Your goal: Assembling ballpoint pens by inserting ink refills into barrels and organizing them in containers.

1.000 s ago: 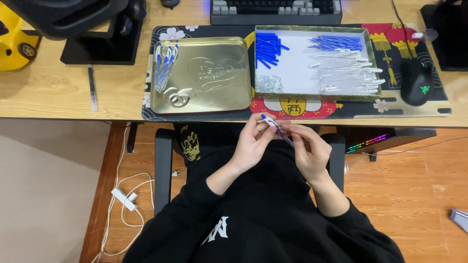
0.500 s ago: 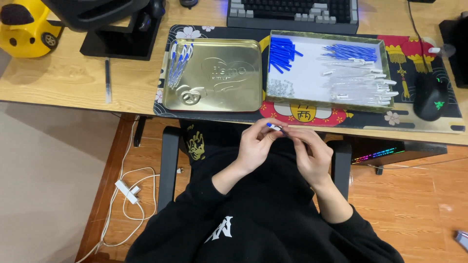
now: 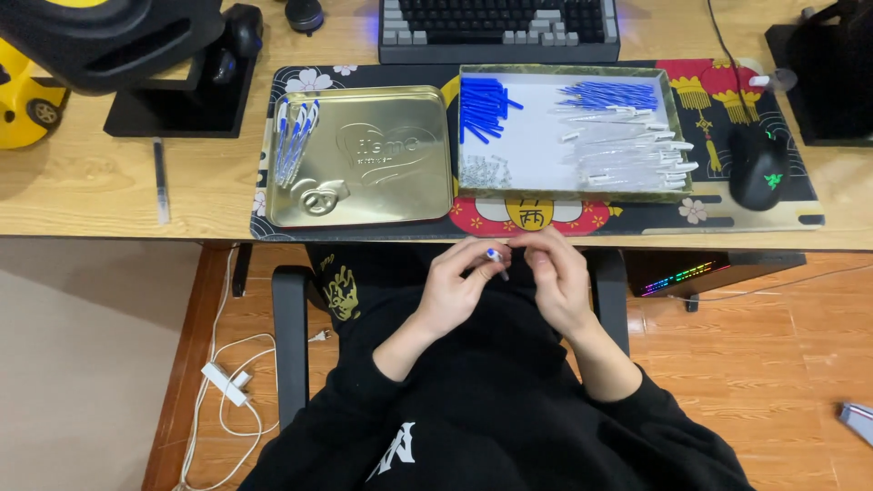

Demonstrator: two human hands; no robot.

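While the head camera looked straight down, both hands met just below the edge of the desk, over the person's dark lap. The left hand pinched a small pen part with a blue tip between thumb and fingertips, and the right hand had its fingers drawn together at the same spot, touching or nearly touching that piece; whether it held a second part could not be told, since the fingers hid it. This looked like the fitting step of a pen assembly, two pieces being pushed or twisted together in the air. On the desk above, a gold tin lid carried a row of finished blue-and-white pens along its left side, and just beside it an open shallow box held blue caps, blue refills, clear barrels and a small heap of springs. By my judgement, the next move called for lining the parts up straight and pressing firmly, with a steady pinch so the small piece did not slip to the floor.
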